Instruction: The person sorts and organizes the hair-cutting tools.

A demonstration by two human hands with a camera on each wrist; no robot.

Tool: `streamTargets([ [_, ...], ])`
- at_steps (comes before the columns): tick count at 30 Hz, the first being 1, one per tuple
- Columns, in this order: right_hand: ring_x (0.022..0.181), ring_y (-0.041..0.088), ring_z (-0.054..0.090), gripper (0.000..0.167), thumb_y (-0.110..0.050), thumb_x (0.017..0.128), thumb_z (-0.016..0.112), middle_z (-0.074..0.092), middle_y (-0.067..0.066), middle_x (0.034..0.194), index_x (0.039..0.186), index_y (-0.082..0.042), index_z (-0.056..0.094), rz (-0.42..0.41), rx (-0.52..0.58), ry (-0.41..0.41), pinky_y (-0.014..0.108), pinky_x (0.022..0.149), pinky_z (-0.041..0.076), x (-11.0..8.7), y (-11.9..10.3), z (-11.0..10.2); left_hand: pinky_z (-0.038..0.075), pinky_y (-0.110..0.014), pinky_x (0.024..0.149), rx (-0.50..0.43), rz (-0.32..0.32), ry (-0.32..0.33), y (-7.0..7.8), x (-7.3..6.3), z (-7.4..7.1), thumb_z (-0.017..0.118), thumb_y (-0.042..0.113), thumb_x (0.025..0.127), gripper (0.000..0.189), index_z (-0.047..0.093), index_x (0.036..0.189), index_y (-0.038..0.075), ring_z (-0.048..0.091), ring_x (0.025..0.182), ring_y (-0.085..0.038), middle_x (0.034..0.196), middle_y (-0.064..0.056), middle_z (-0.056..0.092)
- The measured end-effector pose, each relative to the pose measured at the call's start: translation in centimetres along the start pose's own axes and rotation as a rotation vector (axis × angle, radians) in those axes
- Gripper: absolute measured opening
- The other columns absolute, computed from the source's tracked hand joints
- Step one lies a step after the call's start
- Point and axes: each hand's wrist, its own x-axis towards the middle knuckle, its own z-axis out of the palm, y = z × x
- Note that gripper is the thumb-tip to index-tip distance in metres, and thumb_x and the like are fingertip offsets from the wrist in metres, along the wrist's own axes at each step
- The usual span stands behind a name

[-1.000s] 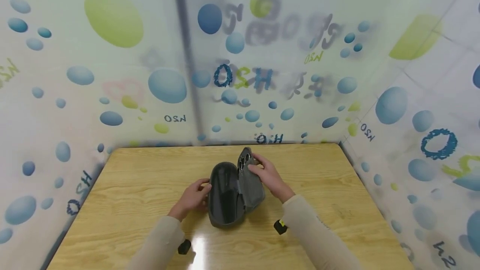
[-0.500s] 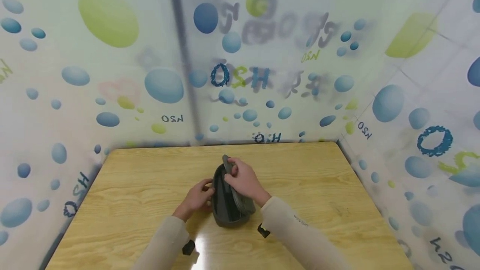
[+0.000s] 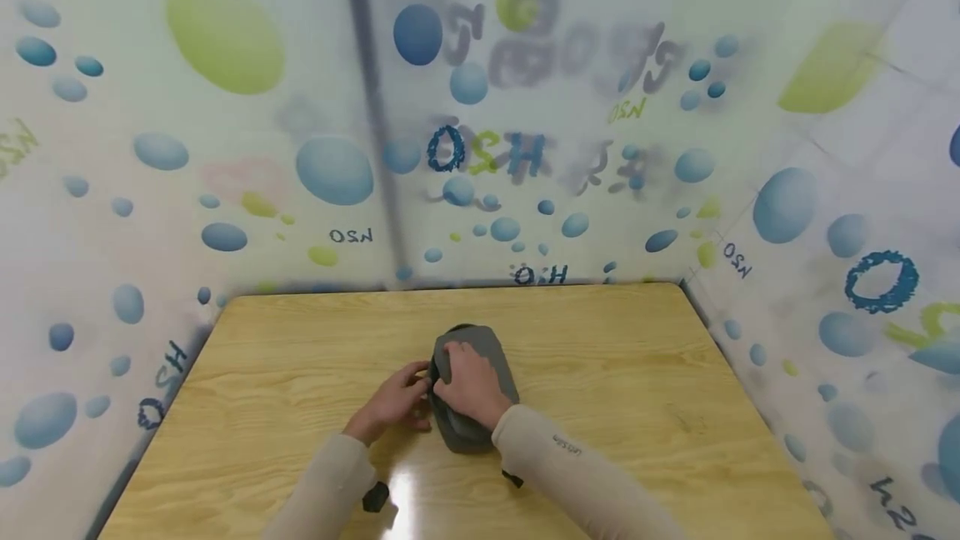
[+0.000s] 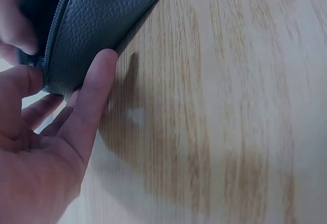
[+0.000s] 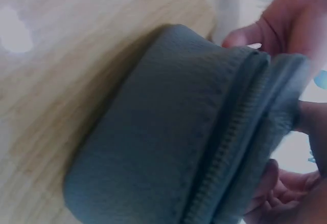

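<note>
A dark grey zippered case (image 3: 483, 348) with grained, leather-like sides lies on the table, its lid folded over its base. The zipper (image 4: 57, 27) is undone along the side, leaving a gap between the halves. My left hand (image 3: 395, 398) holds the case's left side; in the left wrist view the thumb is at the zipper edge and the index finger lies along the outer wall. My right hand (image 3: 472, 382) is over the lid, its bent fingers gripping near the left edge. What is inside the case is hidden.
The wooden table (image 3: 637, 390) extends around the case on all sides. Behind it stands a wall covering (image 3: 300, 90) printed with bubbles and letters, continuing on both sides. Small black devices (image 3: 376, 497) sit at the sleeves.
My right hand has swung the lid leftward over the base, covering the dark interior and the round metal rings seen earlier. The left hand has stayed at the case's left side.
</note>
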Motion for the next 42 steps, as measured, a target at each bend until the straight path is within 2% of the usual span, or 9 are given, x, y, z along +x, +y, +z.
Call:
streamTargets([
  [4, 0.093, 0.021, 0.065, 0.041, -0.026, 0.091, 0.063, 0.065, 0.007, 0.11, 0.128, -0.01, 0.057, -0.053, 0.049, -0.026, 0.036, 0.079, 0.054, -0.1, 0.8, 0.0, 0.06, -0.045, 0.068, -0.005, -0.01, -0.014, 0.2, 0.0, 0.3, 0.045, 0.019, 0.103, 0.05, 0.033, 0.149, 0.004, 0.067, 0.104, -0.035, 0.137, -0.03, 0.048],
  [9, 0.075, 0.009, 0.053, 0.03, -0.012, 0.091, 0.06, 0.06, -0.002, 0.088, 0.121, -0.009, 0.063, -0.125, 0.193, 0.051, 0.024, 0.07, 0.045, -0.4, 3.3, -1.5, 0.059, -0.043, 0.067, 0.024, 0.0, 0.012, 0.2, 0.1, 0.6, 0.048, 0.023, 0.103, 0.051, 0.035, 0.148, 0.005, 0.069, 0.096, -0.029, 0.134, -0.028, 0.051],
  [14, 0.073, 0.01, 0.05, 0.031, -0.005, 0.092, 0.058, 0.058, 0.002, 0.094, 0.123, -0.005, 0.061, -0.075, 0.266, 0.115, 0.024, 0.066, 0.044, -1.2, 6.9, -3.6, 0.059, -0.04, 0.065, 0.134, 0.064, 0.047, 0.0, 0.4, 0.3, 0.05, 0.024, 0.102, 0.048, 0.04, 0.146, 0.006, 0.069, 0.096, -0.029, 0.132, -0.027, 0.054],
  [18, 0.075, 0.013, 0.055, 0.036, 0.001, 0.092, 0.053, 0.061, 0.01, 0.101, 0.128, -0.001, 0.056, -0.074, 0.324, 0.028, 0.025, 0.065, 0.047, -2.1, 10.0, -4.9, 0.058, -0.038, 0.066, 0.239, 0.18, 0.089, 0.2, 0.5, -0.4, 0.054, 0.012, 0.099, 0.046, 0.043, 0.144, 0.006, 0.068, 0.096, -0.03, 0.129, -0.026, 0.057],
  [21, 0.086, 0.019, 0.06, 0.041, 0.003, 0.093, 0.05, 0.061, 0.013, 0.107, 0.134, -0.001, 0.05, -0.089, 0.363, -0.167, 0.028, 0.07, 0.049, -3.4, 11.6, -5.5, 0.056, -0.041, 0.076, 0.369, 0.259, 0.106, 0.9, 0.6, -0.8, 0.061, 0.001, 0.092, 0.057, 0.042, 0.146, 0.009, 0.064, 0.104, -0.033, 0.134, -0.023, 0.053],
  [26, 0.099, 0.022, 0.061, 0.074, -0.003, 0.086, 0.069, 0.057, 0.013, 0.119, 0.15, -0.007, 0.031, -0.045, 0.513, -0.46, 0.033, 0.08, 0.052, -5.1, 12.4, -5.5, 0.045, -0.055, 0.1, 0.691, 0.335, 0.055, 2.6, 0.6, -0.8, 0.072, 0.0, 0.083, 0.079, 0.037, 0.151, 0.019, 0.044, 0.134, -0.038, 0.154, -0.016, 0.033],
  [30, 0.092, 0.018, 0.061, 0.088, -0.015, 0.081, 0.079, 0.059, 0.01, 0.116, 0.153, -0.011, 0.027, -0.053, 0.508, -0.456, 0.029, 0.077, 0.05, -5.3, 12.6, -5.2, 0.038, -0.059, 0.107, 0.94, 0.453, 0.024, 3.8, 0.7, -0.2, 0.078, 0.006, 0.08, 0.081, 0.039, 0.15, 0.022, 0.033, 0.143, -0.039, 0.159, -0.016, 0.028],
  [34, 0.08, 0.016, 0.06, 0.084, -0.019, 0.081, 0.08, 0.062, 0.007, 0.108, 0.15, -0.012, 0.032, -0.07, 0.443, -0.413, 0.027, 0.07, 0.048, -5.2, 12.4, -4.7, 0.038, -0.06, 0.106, 1.063, 0.549, 0.001, 4.4, 0.9, 0.4, 0.077, 0.01, 0.082, 0.076, 0.042, 0.149, 0.022, 0.035, 0.141, -0.041, 0.158, -0.017, 0.029],
  [42, 0.07, 0.013, 0.058, 0.076, -0.017, 0.081, 0.079, 0.064, 0.004, 0.096, 0.145, -0.013, 0.037, -0.057, 0.456, -0.382, 0.027, 0.061, 0.048, -4.7, 12.3, -4.1, 0.032, -0.058, 0.112, 1.344, 0.61, -0.051, 4.5, 1.4, 1.7, 0.085, 0.022, 0.074, 0.089, 0.039, 0.15, 0.028, 0.027, 0.147, -0.035, 0.159, -0.012, 0.028],
])
